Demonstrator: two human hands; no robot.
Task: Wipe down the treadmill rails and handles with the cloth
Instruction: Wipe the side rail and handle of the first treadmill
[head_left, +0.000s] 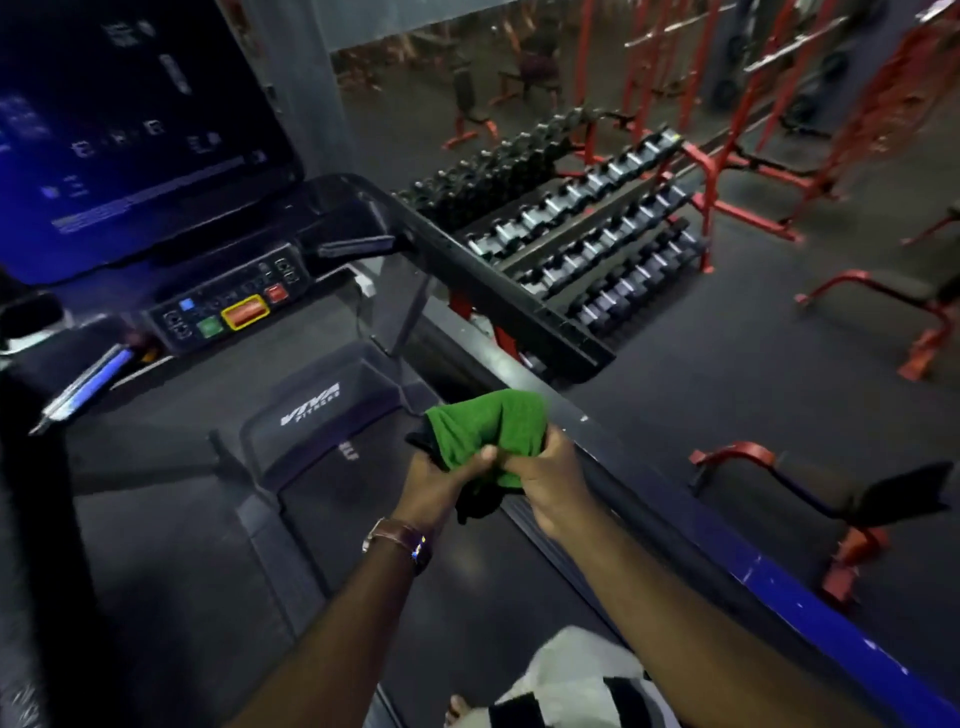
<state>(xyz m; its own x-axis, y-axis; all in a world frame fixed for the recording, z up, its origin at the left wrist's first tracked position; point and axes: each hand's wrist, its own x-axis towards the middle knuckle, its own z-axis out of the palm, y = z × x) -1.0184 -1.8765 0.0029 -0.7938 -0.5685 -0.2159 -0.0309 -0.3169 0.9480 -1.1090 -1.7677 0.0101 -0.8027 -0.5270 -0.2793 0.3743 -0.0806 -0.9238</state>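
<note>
A green cloth (480, 431) with a dark underside is bunched between both hands, just inside the treadmill's right rail (675, 525). My left hand (441, 483), with a watch on its wrist, grips the cloth's lower left part. My right hand (545, 483) pinches the cloth's right side, close to the rail. The rail is dark and runs from the console down to the lower right. A short black handle (358, 241) sticks out beside the console.
The treadmill screen (130, 130) glows blue at upper left, with a button panel (228, 312) below it and the belt (208, 571) underfoot. A dumbbell rack (587, 228) stands right of the rail. Red benches and frames (883, 312) fill the gym floor.
</note>
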